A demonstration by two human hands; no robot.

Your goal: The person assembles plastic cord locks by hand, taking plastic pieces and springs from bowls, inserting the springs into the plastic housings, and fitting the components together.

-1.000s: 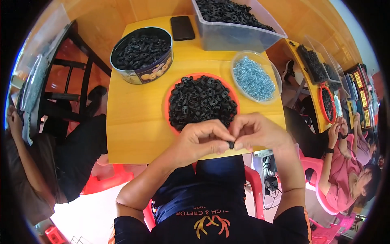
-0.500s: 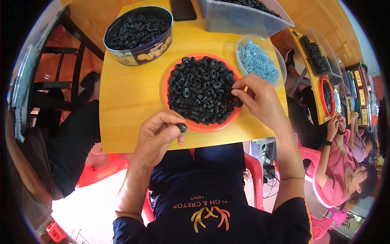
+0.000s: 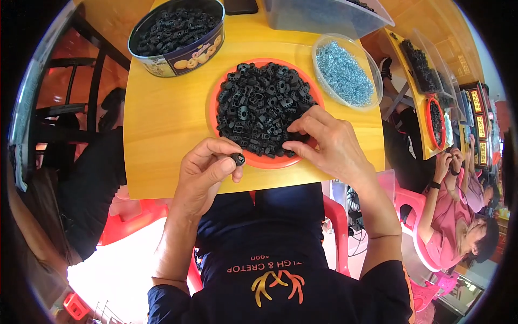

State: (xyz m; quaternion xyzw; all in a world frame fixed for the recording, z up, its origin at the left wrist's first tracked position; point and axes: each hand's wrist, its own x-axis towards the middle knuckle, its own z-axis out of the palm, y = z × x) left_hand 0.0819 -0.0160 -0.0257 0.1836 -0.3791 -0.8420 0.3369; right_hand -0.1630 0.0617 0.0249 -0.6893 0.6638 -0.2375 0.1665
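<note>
A small rounded black plastic piece (image 3: 238, 159) is pinched between the thumb and fingers of my left hand (image 3: 208, 164), just off the near-left rim of an orange-red round dish (image 3: 259, 162). A heap of small black plastic pieces (image 3: 259, 102) fills that dish. At its near-right side my right hand (image 3: 326, 141) reaches into the heap. The thumb and fingertips there are apart and touch loose pieces, none visibly gripped.
A round tin (image 3: 178, 66) of black pieces stands at far left. At far right are an oval clear tub (image 3: 379, 92) of shiny blue-silver bits and a large translucent bin (image 3: 318, 24). A dark flat object (image 3: 241, 6) lies between. A person (image 3: 458, 232) sits at right.
My right hand has moved left and nearer along the heap, and its thumb and fingers have spread. The left hand keeps its black piece, turned slightly. The view has shifted a little.
</note>
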